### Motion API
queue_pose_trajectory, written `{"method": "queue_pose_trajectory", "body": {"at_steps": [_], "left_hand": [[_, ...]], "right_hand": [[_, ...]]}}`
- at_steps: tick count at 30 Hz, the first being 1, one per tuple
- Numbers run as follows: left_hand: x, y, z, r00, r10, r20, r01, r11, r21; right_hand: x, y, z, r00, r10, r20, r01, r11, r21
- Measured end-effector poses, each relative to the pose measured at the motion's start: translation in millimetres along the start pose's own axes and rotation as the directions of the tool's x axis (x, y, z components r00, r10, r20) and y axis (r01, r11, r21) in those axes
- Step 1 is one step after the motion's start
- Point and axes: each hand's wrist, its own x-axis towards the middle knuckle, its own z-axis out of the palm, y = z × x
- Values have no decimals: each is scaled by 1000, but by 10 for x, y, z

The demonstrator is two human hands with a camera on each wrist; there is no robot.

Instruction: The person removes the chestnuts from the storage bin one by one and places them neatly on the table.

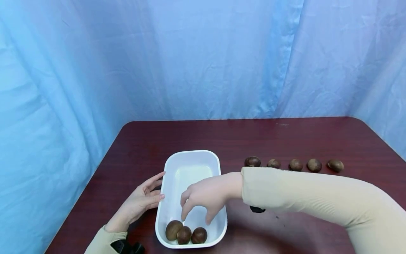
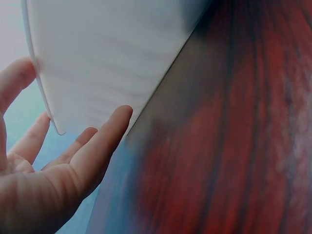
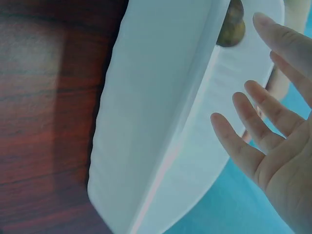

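A white rectangular tray [image 1: 190, 155] lies on the dark red table. Three brown chestnuts [image 1: 198, 235] are gathered at its near end. My left hand [image 1: 139, 201] is at the tray's left side, with extended fingertips touching the rim and wall, as the left wrist view shows too. Over the inside of the tray hovers my right hand [image 1: 204, 194], its fingers spread and pointing down towards the chestnuts. In the right wrist view nothing is between those fingers, and two chestnuts [image 3: 231, 33] partly show past the tray wall.
Several more chestnuts [image 1: 296, 164] lie in a row on the table to the right, beyond my right sleeve [image 1: 295, 190], which hides the lower edge of some. Blue cloth [image 1: 203, 60] hangs behind the table [image 1: 142, 141] and along its sides.
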Motion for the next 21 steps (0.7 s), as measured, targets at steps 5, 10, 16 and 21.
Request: {"method": "queue_pose_trajectory", "body": {"at_steps": [5, 10, 16, 21], "left_hand": [[2, 1, -5, 1000, 0, -2, 0, 1000, 2], [2, -7, -6, 1000, -6, 4, 6, 1000, 1], [-2, -4, -2, 1000, -8, 0, 8, 1000, -1], [-4, 4, -5, 1000, -7, -3, 7, 1000, -2]], "right_hand": [[181, 18, 56, 992, -79, 101, 67, 991, 112], [325, 49, 154, 976, -105, 191, 52, 964, 261], [426, 42, 228, 965, -59, 254, -41, 928, 371], [484, 24, 268, 972, -13, 233, -70, 937, 342]]}}
